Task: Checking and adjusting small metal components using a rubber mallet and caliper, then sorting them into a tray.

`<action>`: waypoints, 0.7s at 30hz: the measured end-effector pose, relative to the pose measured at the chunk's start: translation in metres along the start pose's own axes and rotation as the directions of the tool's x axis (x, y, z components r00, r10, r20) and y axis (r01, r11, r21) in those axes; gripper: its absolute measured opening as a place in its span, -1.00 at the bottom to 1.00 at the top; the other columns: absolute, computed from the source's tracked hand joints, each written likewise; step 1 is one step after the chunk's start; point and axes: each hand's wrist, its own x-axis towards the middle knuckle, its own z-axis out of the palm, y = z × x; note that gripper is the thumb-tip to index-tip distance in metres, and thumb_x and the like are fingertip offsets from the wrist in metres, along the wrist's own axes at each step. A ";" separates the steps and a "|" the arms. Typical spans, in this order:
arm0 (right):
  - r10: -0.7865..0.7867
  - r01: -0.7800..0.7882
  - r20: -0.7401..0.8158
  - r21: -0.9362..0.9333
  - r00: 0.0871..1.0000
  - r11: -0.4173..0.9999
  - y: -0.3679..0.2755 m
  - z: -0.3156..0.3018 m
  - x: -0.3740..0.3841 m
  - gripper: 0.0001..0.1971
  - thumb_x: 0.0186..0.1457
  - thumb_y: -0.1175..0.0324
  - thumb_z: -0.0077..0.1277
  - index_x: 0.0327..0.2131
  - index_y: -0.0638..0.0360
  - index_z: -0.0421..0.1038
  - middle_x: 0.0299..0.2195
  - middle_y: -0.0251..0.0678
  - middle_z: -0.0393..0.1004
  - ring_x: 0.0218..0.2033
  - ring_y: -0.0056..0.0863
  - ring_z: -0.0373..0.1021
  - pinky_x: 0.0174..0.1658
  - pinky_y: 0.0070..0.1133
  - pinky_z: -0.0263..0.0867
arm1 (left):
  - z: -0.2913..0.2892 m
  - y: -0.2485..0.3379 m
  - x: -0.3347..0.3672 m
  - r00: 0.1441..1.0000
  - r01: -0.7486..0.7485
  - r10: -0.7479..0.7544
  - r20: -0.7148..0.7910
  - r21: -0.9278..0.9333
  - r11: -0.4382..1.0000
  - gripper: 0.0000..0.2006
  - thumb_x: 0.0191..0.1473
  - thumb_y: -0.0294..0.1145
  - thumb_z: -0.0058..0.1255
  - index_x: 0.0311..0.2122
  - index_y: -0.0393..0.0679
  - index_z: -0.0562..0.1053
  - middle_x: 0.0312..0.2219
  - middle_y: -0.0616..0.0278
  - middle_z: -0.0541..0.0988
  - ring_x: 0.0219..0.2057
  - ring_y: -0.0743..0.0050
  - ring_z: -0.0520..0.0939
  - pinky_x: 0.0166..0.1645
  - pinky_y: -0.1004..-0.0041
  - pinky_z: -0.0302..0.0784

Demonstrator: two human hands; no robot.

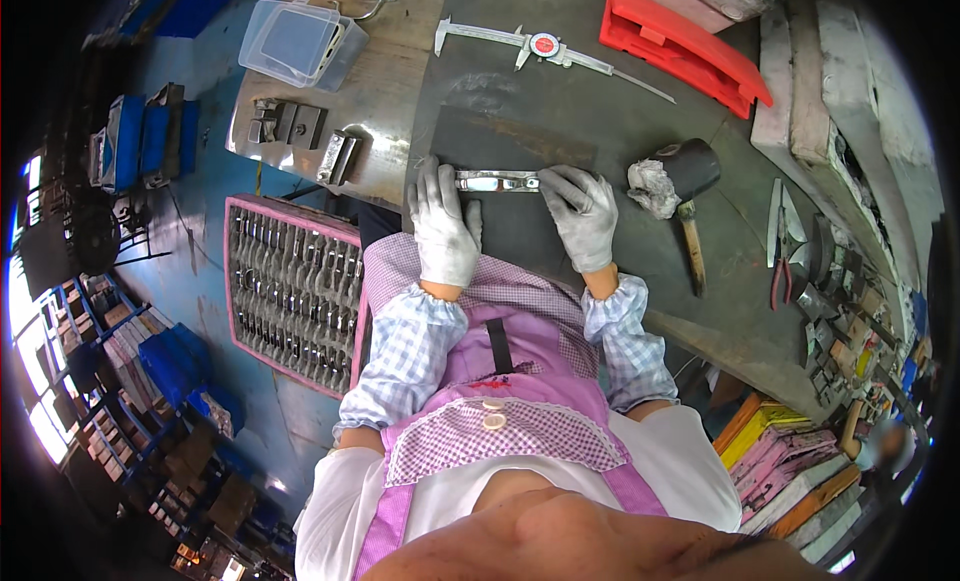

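A narrow, shiny metal bar (497, 182) lies crosswise on the dark tabletop in front of me. My left hand (443, 229), in a white glove, rests beside its left end with the fingers stretched out and the thumb apart. At the other end, my right hand (582, 219), also gloved in white, has its bent fingers closed on the bar's tip. Farther off lies a dial caliper (541, 47) with a red-faced gauge. A black-headed mallet (690, 231) with a wooden handle is right of my right hand, a crumpled whitish wad (652, 189) against its head.
A red open case (685, 51) sits at the far right, before pale blocks (790, 101). Pliers (782, 271) lie on the right. At left are metal blocks (288, 124) and a clear plastic box (300, 43). A pink-rimmed tray (232, 281) of metal parts stands lower left.
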 end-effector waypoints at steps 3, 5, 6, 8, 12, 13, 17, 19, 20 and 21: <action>0.212 -0.210 -0.005 0.123 0.977 0.970 -0.021 -0.010 0.012 -0.59 -0.04 0.31 0.28 -0.04 -0.09 0.60 -0.10 -0.42 0.58 -0.20 -0.30 0.49 -0.19 -0.37 0.37 | -0.001 -0.002 0.002 1.000 -0.009 0.009 -0.020 -0.006 1.000 -0.33 0.15 -0.34 0.06 0.30 -0.33 0.13 0.30 -0.28 0.19 0.30 -0.30 0.27 0.39 -0.13 0.12; 0.038 -0.013 0.225 -0.111 0.974 0.994 -0.034 -0.017 0.020 -0.51 0.04 0.16 0.24 0.09 -0.12 0.51 0.03 -0.38 0.52 -0.13 -0.24 0.48 -0.11 -0.30 0.36 | -0.009 -0.003 0.000 1.000 0.027 -0.027 -0.005 0.007 1.000 -0.34 0.14 -0.34 0.09 0.29 -0.33 0.16 0.30 -0.27 0.19 0.31 -0.30 0.25 0.39 -0.13 0.11; 0.045 -0.007 0.295 -0.129 0.954 0.992 -0.027 -0.014 0.015 -0.49 0.09 0.07 0.19 0.13 -0.13 0.48 0.13 -0.38 0.46 -0.09 -0.24 0.47 -0.04 -0.26 0.34 | -0.008 -0.008 -0.001 0.999 0.023 -0.023 -0.036 -0.007 1.000 -0.34 0.12 -0.34 0.11 0.28 -0.33 0.19 0.31 -0.26 0.19 0.32 -0.29 0.24 0.40 -0.12 0.09; 0.062 -0.042 0.302 -0.072 0.951 0.997 -0.019 -0.009 0.014 -0.49 0.09 0.10 0.22 0.12 -0.04 0.51 0.12 -0.27 0.48 -0.05 -0.15 0.47 0.03 -0.25 0.32 | -0.005 -0.017 -0.006 0.999 0.022 -0.021 -0.046 0.018 1.000 -0.27 0.06 -0.33 0.18 0.30 -0.34 0.20 0.32 -0.26 0.17 0.34 -0.30 0.19 0.41 -0.15 0.05; 0.041 -0.053 0.246 0.045 0.969 0.998 -0.065 0.013 0.030 -0.51 -0.01 0.53 0.17 0.06 0.02 0.55 -0.09 -0.21 0.59 -0.14 -0.18 0.53 -0.04 -0.36 0.44 | -0.039 -0.012 -0.003 0.996 0.053 -0.075 -0.057 -0.325 0.944 -0.34 0.04 -0.36 0.21 0.25 -0.26 0.31 0.19 -0.23 0.36 0.26 -0.29 0.33 0.31 -0.01 0.27; -0.110 0.088 0.202 0.112 0.973 0.990 -0.094 0.014 0.045 -0.49 -0.10 0.63 0.09 -0.01 0.01 0.59 -0.22 -0.27 0.63 -0.21 -0.24 0.56 -0.08 -0.37 0.45 | -0.058 -0.009 -0.002 0.995 0.057 -0.088 -0.052 -0.434 0.899 -0.37 0.05 -0.38 0.20 0.24 -0.24 0.33 0.14 -0.23 0.42 0.21 -0.25 0.40 0.28 0.06 0.34; -0.028 -0.171 0.459 0.384 0.888 0.907 -0.126 0.053 0.031 -0.60 -0.08 0.58 0.12 -0.10 0.07 0.63 -0.24 -0.25 0.63 -0.22 -0.24 0.56 -0.05 -0.35 0.44 | -0.116 -0.042 -0.034 0.908 0.415 -0.257 0.331 -0.619 0.667 -0.53 0.17 -0.38 0.07 0.19 -0.22 0.40 -0.12 -0.13 0.61 -0.06 -0.07 0.65 0.07 0.19 0.54; -0.075 -0.073 0.429 0.319 0.900 0.945 -0.142 0.062 0.040 -0.63 -0.05 0.56 0.13 -0.10 0.10 0.62 -0.20 -0.23 0.62 -0.20 -0.23 0.56 -0.04 -0.34 0.44 | -0.118 -0.098 -0.074 0.908 0.414 -0.334 0.253 -0.662 0.625 -0.59 0.16 -0.47 -0.02 0.14 -0.20 0.47 -0.14 -0.08 0.65 -0.06 0.00 0.67 0.08 0.19 0.55; -0.096 0.003 0.384 0.236 0.918 0.972 -0.151 0.069 0.046 -0.65 -0.03 0.55 0.15 -0.10 0.12 0.61 -0.17 -0.22 0.61 -0.18 -0.21 0.55 -0.03 -0.33 0.44 | -0.131 -0.141 -0.090 0.866 0.497 -0.383 0.321 -0.645 0.580 -0.61 0.14 -0.50 -0.04 0.09 -0.19 0.52 -0.11 -0.05 0.66 -0.05 0.07 0.68 0.09 0.25 0.55; -0.088 0.033 0.398 0.144 0.913 0.989 -0.136 0.075 0.040 -0.68 -0.01 0.55 0.15 -0.13 0.11 0.60 -0.12 -0.22 0.58 -0.15 -0.21 0.53 -0.04 -0.33 0.45 | -0.106 -0.188 -0.119 0.730 0.661 -0.603 0.323 -0.560 0.500 -0.66 0.15 -0.49 -0.04 0.03 -0.17 0.56 -0.14 -0.03 0.67 -0.09 0.06 0.68 0.07 0.26 0.56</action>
